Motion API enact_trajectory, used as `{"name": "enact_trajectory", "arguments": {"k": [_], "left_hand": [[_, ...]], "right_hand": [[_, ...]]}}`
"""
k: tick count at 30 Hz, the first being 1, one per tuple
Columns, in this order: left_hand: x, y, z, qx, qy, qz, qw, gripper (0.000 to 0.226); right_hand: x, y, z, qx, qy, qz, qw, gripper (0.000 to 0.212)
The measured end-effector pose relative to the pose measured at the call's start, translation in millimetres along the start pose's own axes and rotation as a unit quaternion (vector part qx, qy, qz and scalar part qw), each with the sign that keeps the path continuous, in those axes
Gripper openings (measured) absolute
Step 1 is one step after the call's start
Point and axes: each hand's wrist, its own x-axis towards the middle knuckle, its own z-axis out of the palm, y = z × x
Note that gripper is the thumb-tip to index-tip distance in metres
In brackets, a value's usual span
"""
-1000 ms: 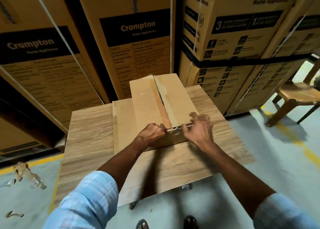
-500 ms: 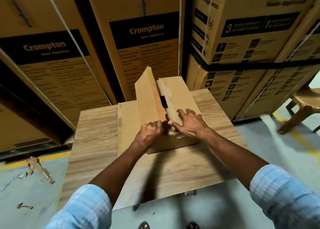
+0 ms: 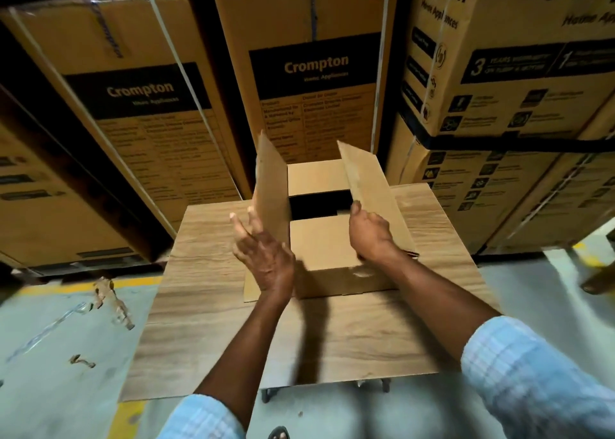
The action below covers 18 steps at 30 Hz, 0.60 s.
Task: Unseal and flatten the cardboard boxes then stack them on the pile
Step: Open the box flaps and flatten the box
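A small brown cardboard box (image 3: 332,259) sits on a wood-grain table (image 3: 206,305). Its two long top flaps stand up and show the dark inside. My left hand (image 3: 263,255) is at the outer side of the left flap (image 3: 271,185), with its fingers straight. My right hand (image 3: 369,232) grips the near edge of the right flap (image 3: 369,179), thumb on the inner face. A corner of flat cardboard (image 3: 250,293) pokes out from under the box at the left.
Tall printed cartons (image 3: 316,82) wall in the far side of the table, left to right. Torn tape scraps (image 3: 113,302) lie on the grey floor at the left beside a yellow line (image 3: 83,287). A brown chair leg (image 3: 599,284) shows at the right edge.
Both top flaps have swung up and apart, so the box is open. My hands moved from the centre seam out to the two flaps. The view tilted upward.
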Motion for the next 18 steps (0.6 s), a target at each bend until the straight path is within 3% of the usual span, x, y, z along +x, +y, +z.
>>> {"name": "enact_trajectory", "arguments": {"k": [2,4,6,8,12,15,18], "left_hand": [[5,-1,-3,0.192,-0.029,0.133,0.972,0.082],[13,1,8,0.307,-0.138,0.224,0.914,0.081],[26,5,28,0.302,-0.274,0.229,0.884,0.091],[36,9,47,0.277,-0.364,0.210,0.864,0.096],[54,10,70,0.141,-0.393,0.155,0.895,0.105],[74,8,76,0.114,-0.428,0.143,0.885,0.109],[87,9,79,0.112,-0.481,0.117,0.862,0.120]], "right_hand": [[-1,33,-26,0.022,0.062,0.040,0.997,0.052],[-3,78,-41,0.021,0.112,0.104,0.988,0.047],[-8,114,-38,-0.007,0.115,0.163,0.980,0.047],[-13,129,-17,-0.044,0.068,0.183,0.980,0.052],[-15,137,21,-0.070,-0.019,0.193,0.979,0.069],[-14,145,49,0.035,-0.095,0.219,0.971,0.067],[-15,151,72,0.212,-0.178,0.249,0.928,0.066]]}}
